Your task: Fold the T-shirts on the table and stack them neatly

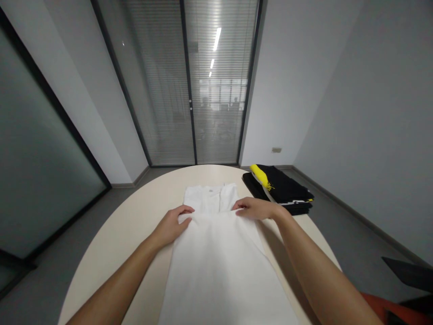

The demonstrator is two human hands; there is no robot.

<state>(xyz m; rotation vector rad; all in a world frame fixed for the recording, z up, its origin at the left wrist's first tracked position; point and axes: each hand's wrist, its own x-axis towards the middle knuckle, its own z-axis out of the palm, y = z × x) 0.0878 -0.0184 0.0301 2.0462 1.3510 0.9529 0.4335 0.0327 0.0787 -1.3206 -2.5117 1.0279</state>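
Note:
A white shirt (219,266) lies lengthwise over the table, its collar end (210,192) at the far side and its near part running out of the bottom of the view. A straight fold edge crosses it between my hands, with the narrower collar part showing beyond. My left hand (174,223) pinches the left end of that edge between thumb and fingers. At the right end, my right hand (252,208) grips the same edge, fingertips partly hidden by the cloth.
A stack of folded dark clothes (284,187) with yellow and white parts sits at the table's far right edge. The pale round table (135,234) stands before a glass partition with blinds (216,126). Part of a red and black chair (389,309) shows at lower right.

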